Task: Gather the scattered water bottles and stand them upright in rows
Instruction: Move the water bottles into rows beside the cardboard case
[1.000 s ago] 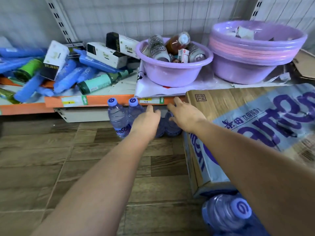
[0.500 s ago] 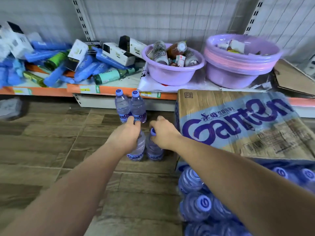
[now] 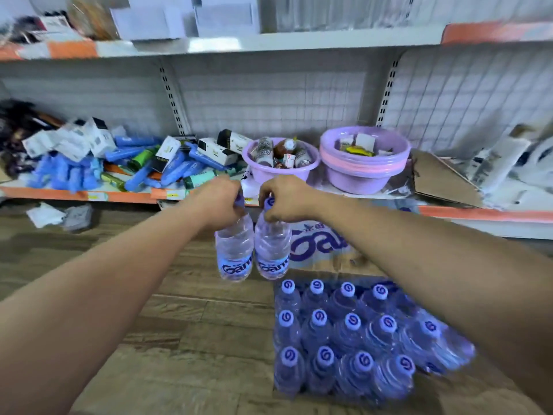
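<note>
Both hands are up: the left hand (image 3: 220, 202) grips one bottle (image 3: 234, 253) by its neck, the right hand (image 3: 285, 197) another (image 3: 271, 250), dangling above the floor. Three neat rows (image 3: 344, 327) already stand upright nearby; these two look next to join.

Two hands: left hand (image 3: 220, 205), right hand (image 3: 287, 199). Two held bottles (image 3: 235, 250), one per hand. Thirteen caps (image 3: 319, 316) show among the standing bottles (image 3: 347, 336). One carton (image 3: 317, 244). One lone basin (image 3: 279, 173); one basin stack (image 3: 363, 175).
</note>
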`<state>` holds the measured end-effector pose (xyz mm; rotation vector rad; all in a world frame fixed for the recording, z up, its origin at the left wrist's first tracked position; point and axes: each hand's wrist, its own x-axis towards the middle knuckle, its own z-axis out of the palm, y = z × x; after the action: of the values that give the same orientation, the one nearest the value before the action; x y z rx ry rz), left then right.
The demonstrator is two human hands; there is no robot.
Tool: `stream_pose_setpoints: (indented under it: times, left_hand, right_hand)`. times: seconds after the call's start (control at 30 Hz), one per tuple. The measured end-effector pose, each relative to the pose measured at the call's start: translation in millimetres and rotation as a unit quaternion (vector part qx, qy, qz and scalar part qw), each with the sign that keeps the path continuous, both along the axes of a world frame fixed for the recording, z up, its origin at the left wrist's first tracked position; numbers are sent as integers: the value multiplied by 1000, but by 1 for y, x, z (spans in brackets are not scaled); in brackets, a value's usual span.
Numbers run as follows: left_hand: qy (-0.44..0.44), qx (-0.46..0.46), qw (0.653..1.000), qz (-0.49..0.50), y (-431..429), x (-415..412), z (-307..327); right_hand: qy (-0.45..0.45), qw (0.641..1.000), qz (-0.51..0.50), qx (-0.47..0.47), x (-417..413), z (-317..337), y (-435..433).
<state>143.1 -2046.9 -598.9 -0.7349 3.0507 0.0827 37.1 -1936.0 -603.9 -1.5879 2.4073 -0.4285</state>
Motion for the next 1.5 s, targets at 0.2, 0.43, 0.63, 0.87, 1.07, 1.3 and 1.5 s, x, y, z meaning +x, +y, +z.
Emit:
stream_pose_setpoints:
  times: [0.2,0.43,0.63,0.87,1.07,1.3,1.5]
  left_hand:
    - [43,12,997,-59,85,-34,38]
    - [65,50,979,-186,188,-80,34]
    - [45,80,964,-251,259,-106,17]
    - [-8,110,955,-276,310,-111,-36]
    - [-59,107,951,-284,338,-104,-74]
    - [-95,133,956,-242,344,-95,-140]
    - [-111,136,957,-233,351,-92,-196]
  right_hand:
    - [54,997,-24,56,-24,49,95]
    - [77,983,-94,134,-60,69,206]
    - [65,972,-144,173,-78,61,281]
    - [-7,962,-171,213,-73,13,334]
    - [-27,955,-154,252,-73,-42,350]
    - [-32,952,-150,263,-70,-112,360]
    - [-28,954,-172,244,-68,-166,365]
